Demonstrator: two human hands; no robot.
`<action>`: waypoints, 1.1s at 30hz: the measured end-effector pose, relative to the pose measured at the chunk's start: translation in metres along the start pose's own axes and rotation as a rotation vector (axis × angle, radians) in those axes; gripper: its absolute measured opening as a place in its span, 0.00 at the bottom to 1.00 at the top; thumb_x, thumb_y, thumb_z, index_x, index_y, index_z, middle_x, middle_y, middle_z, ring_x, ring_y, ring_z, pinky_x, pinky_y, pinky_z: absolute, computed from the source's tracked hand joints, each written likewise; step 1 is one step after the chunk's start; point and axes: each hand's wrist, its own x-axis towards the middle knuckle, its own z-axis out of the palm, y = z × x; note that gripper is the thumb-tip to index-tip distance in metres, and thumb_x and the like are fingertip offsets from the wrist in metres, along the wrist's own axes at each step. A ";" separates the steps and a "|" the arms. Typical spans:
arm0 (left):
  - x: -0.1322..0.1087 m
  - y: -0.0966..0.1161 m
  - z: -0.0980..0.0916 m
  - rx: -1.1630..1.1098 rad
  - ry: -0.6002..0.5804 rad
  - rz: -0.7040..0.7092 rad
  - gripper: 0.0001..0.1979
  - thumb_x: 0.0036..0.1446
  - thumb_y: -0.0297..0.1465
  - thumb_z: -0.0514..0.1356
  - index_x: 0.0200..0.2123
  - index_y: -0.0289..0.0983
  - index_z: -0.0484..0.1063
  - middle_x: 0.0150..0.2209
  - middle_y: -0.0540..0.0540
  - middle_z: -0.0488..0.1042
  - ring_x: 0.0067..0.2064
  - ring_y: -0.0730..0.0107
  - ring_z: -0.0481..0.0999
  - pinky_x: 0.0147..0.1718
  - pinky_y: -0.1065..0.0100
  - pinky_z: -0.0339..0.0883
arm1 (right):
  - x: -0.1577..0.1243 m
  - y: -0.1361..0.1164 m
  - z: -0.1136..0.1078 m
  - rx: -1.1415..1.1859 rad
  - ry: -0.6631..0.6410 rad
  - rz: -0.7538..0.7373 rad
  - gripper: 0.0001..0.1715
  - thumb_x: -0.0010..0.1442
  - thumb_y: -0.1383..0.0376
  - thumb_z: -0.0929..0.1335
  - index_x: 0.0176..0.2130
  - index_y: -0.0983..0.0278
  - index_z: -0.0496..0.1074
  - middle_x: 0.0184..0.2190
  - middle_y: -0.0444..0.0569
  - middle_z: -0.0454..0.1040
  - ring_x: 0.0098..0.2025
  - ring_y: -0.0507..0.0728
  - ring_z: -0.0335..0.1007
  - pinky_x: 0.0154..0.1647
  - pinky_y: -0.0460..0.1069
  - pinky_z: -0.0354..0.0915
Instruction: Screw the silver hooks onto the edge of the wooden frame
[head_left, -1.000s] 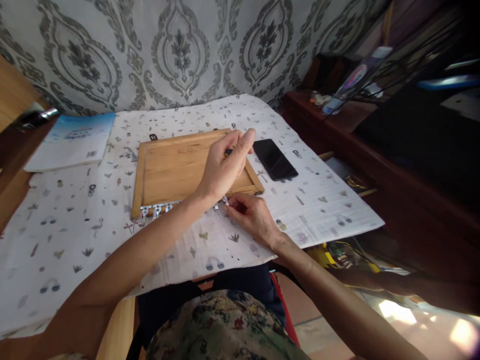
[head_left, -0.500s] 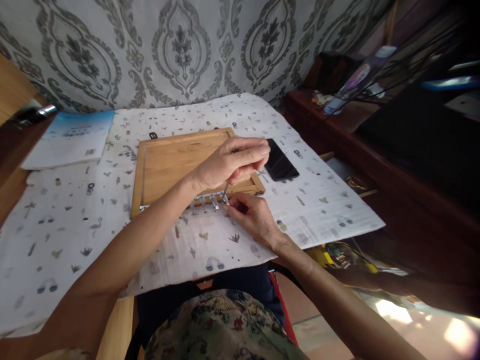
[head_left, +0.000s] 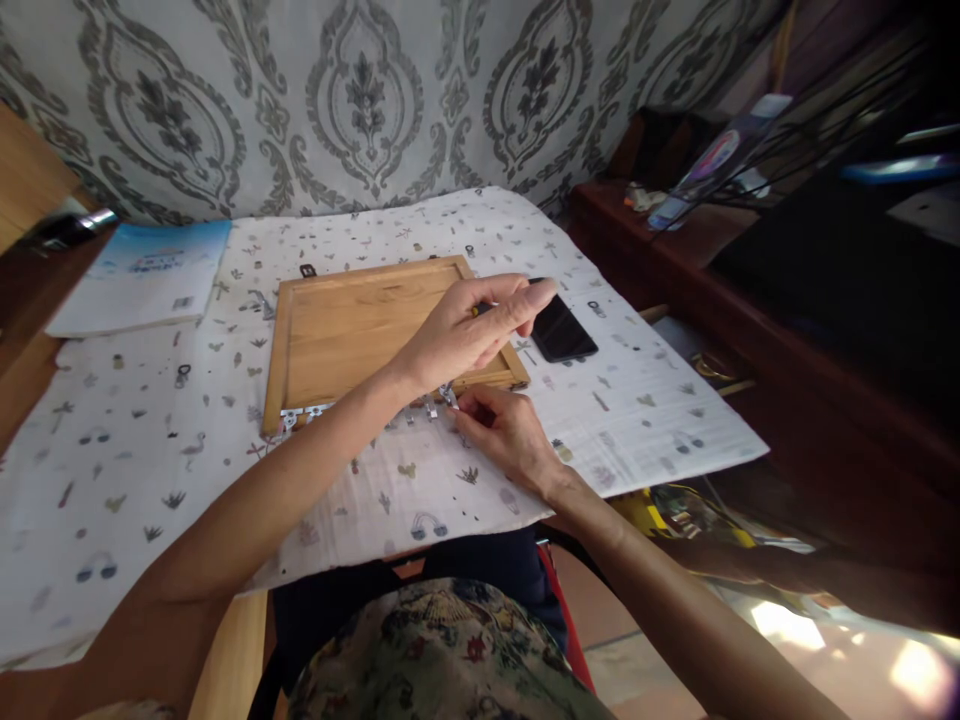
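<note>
My left hand (head_left: 476, 325) is closed around a screwdriver (head_left: 478, 310) above the near right corner of a framed wooden panel (head_left: 345, 325). Only a bit of its dark and yellow handle shows; the shaft is hidden behind the hand. Below it, my right hand (head_left: 506, 430) pinches a small metal fitting (head_left: 448, 394) at the panel's near edge. More metal fittings (head_left: 304, 413) line that edge, partly covered by my left forearm. The panel lies flat on a white printed cloth (head_left: 217, 450).
A black phone (head_left: 562, 330) lies right of the panel. A blue and white book (head_left: 142, 280) rests at the left. Small dark hardware (head_left: 307, 271) sits behind the panel. A dark red desk (head_left: 675, 270) with a bottle (head_left: 712, 160) stands at the right.
My left hand has rotated and shifted slightly right, its thumb now stretched further out. The screwdriver's shaft, visible before, is now hidden. My right hand stays on the fitting.
</note>
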 end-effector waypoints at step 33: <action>-0.003 -0.013 0.012 -0.092 0.376 0.149 0.29 0.68 0.44 0.57 0.18 0.38 0.50 0.17 0.55 0.49 0.18 0.81 0.52 0.18 0.71 0.51 | 0.001 0.001 0.000 0.045 -0.002 0.003 0.14 0.59 0.58 0.69 0.26 0.62 0.67 0.21 0.42 0.68 0.24 0.50 0.59 0.28 0.48 0.57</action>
